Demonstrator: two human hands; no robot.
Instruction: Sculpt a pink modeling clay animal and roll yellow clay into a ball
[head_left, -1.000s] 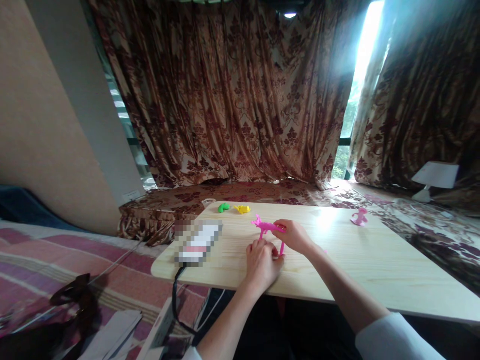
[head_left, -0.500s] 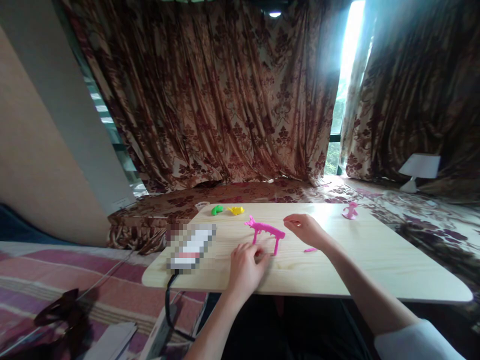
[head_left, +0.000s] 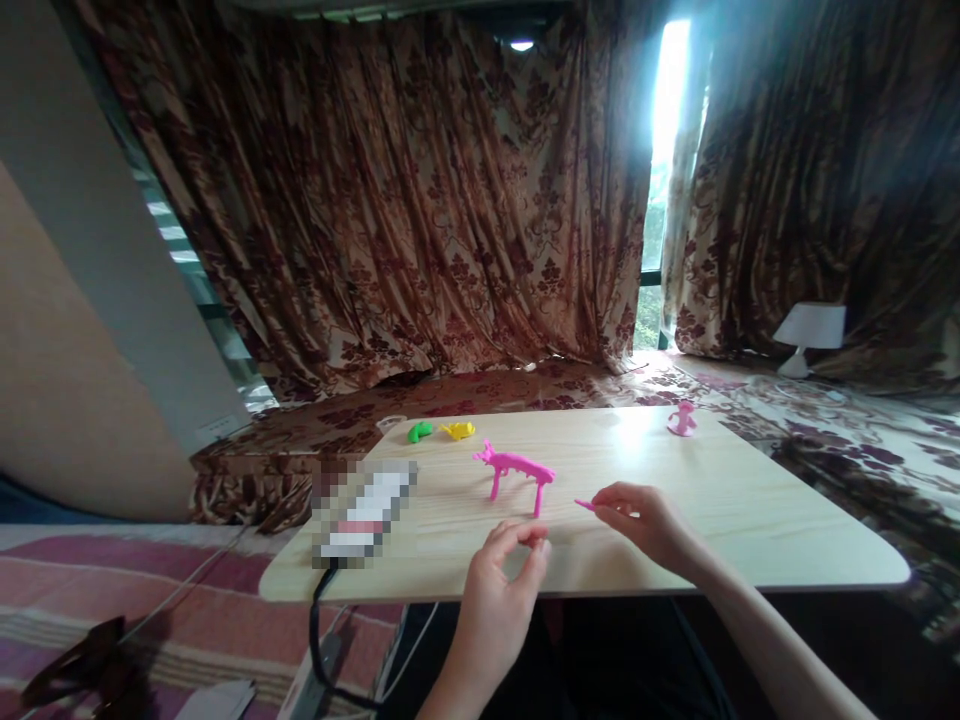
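A: Fingers: what is their condition?

B: Those of the right hand [head_left: 656, 525] are pinched on one end of a thin pink piece [head_left: 586, 504]. The left hand [head_left: 499, 590] has thumb and forefinger curled close together; whether they meet, or grip anything small, I cannot tell.

A: Location of the bright pink figure [head_left: 519, 465]?

B: Near the middle of the tabletop [head_left: 427, 565], upright on its legs. Neither hand appears to support it. The legs evidently carry the long body clear of the wood, leaving its underside accessible.

A: Hand placement?

B: The left is just in front of the nearer leg [head_left: 538, 500], close enough, I judge, to steady the figure. The right is beside its plain end, away from the branched one. Its end grip leaves the piece's tip exposed, pointing towards the figure; a full fist would cover it.

A: Items further out?

B: A green piece [head_left: 420, 432] and a yellow piece [head_left: 459, 431] lie near each other by the far edge. A pale pink figure [head_left: 682, 420] stands at the far right. A blurred device [head_left: 367, 510] lies at the left, its black cable [head_left: 313, 620] running over the near side. All four appear set outside the hands' working space, presumably to avoid obstruction.
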